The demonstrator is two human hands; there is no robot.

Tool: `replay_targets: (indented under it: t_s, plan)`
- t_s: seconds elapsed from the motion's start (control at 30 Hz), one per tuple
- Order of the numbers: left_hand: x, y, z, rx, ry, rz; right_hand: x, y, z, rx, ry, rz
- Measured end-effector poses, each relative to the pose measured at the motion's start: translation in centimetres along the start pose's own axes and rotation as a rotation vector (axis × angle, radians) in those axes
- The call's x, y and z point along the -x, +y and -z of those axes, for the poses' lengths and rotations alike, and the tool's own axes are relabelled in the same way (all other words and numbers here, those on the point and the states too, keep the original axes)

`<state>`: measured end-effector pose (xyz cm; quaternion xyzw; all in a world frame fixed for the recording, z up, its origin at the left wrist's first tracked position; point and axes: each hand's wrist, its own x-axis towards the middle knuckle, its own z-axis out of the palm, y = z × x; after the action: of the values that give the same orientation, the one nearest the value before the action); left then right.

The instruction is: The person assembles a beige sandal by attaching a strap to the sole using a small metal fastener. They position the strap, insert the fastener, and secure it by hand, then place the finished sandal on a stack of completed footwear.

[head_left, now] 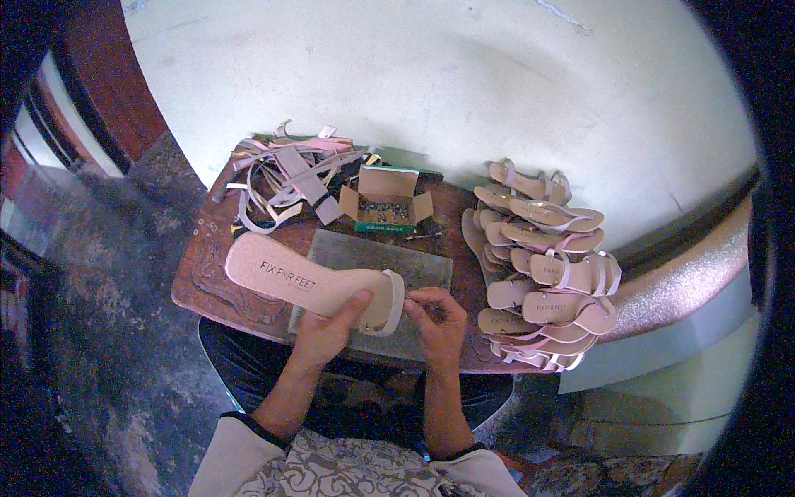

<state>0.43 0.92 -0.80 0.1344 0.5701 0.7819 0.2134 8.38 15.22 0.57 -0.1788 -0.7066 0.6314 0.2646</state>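
A pinkish-beige sandal (290,277) lies tilted across my left hand (327,331), which grips it with the thumb on top near the toe part. Its sole carries dark printing, and one pale grey strap (394,303) arches across the toe end. My right hand (437,319) is beside that strap, its fingertips pinched together close to the strap's outer edge. Whatever sits in this pinch is too small to make out. Under the sandal and my hands is a flat grey slab (431,269) on the wooden table.
On the wooden table (207,248), a heap of loose straps (290,178) lies at the back left. An open cardboard box (386,207) of small dark metal pieces stands behind the slab. Several strapped sandals (551,306) are stacked along the right edge. A pale wall (431,83) rises behind.
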Motion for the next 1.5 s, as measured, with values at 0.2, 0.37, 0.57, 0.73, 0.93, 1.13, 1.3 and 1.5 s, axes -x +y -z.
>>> replay_targets:
  t_s: [0.2, 0.37, 0.57, 0.73, 0.93, 1.13, 1.3, 1.5]
  plan:
    - [0.1, -0.3, -0.5, 0.083, -0.028, 0.048, -0.7, 2.6, -0.2, -0.261, -0.083, 0.032]
    - [-0.2, -0.3, -0.5, 0.033, -0.055, 0.029, -1.0, 2.8, -1.1, -0.460, -0.100, -0.103]
    - [0.4, 0.5, -1.0, 0.004, -0.034, 0.017, -1.1, 2.1, -1.9, -0.593, -0.104, -0.223]
    - [0.5, 0.6, -0.9, -0.044, -0.024, 0.114, -1.0, 3.0, -1.7, -0.606, -0.117, -0.169]
    - [0.7, 0.6, -1.2, -0.039, 0.035, 0.095, -1.0, 2.5, -1.9, -0.590, -0.116, -0.214]
    - [0.8, 0.7, -1.2, -0.110, 0.036, 0.058, -1.1, 3.6, -1.6, -0.415, -0.085, -0.184]
    - [0.7, 0.6, -0.9, -0.193, 0.028, 0.039, -1.1, 2.8, -2.0, -0.338, -0.027, -0.189]
    - [0.6, 1.3, -1.2, -0.258, -0.001, -0.158, -1.1, 2.4, -1.8, -0.166, -0.082, -0.070]
